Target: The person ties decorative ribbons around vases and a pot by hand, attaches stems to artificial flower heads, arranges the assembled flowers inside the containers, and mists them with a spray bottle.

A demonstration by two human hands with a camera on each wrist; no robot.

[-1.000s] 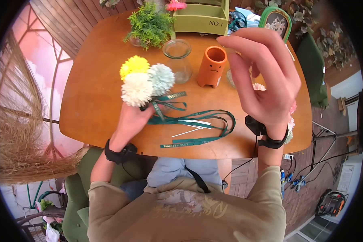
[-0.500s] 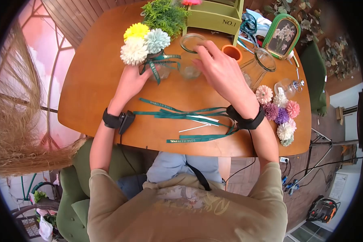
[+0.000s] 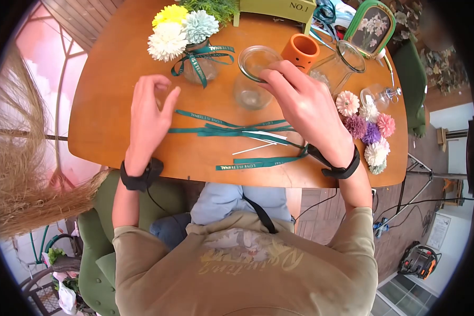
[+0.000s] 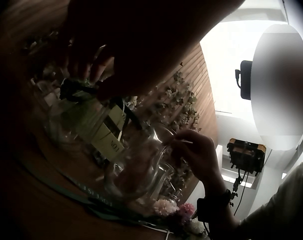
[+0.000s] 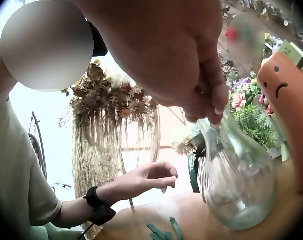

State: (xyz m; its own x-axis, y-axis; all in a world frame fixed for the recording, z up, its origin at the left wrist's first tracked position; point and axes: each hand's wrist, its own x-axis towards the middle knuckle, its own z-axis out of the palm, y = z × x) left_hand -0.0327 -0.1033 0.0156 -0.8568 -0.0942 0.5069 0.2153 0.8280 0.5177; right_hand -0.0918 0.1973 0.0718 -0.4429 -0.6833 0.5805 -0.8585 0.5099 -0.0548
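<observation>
My right hand (image 3: 313, 108) pinches the rim of a clear glass vase (image 3: 252, 95) that stands near the middle of the table. The right wrist view shows the thumb and fingers at the neck of this vase (image 5: 239, 192). My left hand (image 3: 149, 116) is in the air over the table's left side, fingers loosely bent and holding nothing. Beyond it stands a second glass vase (image 3: 208, 71), tied with a dark green printed ribbon (image 3: 196, 64). Yellow (image 3: 169, 17), white (image 3: 166, 42) and pale blue pompom flowers (image 3: 201, 26) top it.
Loose green ribbons (image 3: 221, 130) and thin white sticks (image 3: 255, 148) lie in front. An orange sad-faced pot (image 3: 300, 52), a flared glass vase (image 3: 351, 57) and a pile of flower heads (image 3: 371, 132) are at right. A green box (image 3: 279, 8) and framed picture (image 3: 373, 31) stand behind.
My left hand has let go of the flower-filled vase and drawn back toward me. My right hand came down from the air to the clear vase's rim, and that vase has moved slightly nearer.
</observation>
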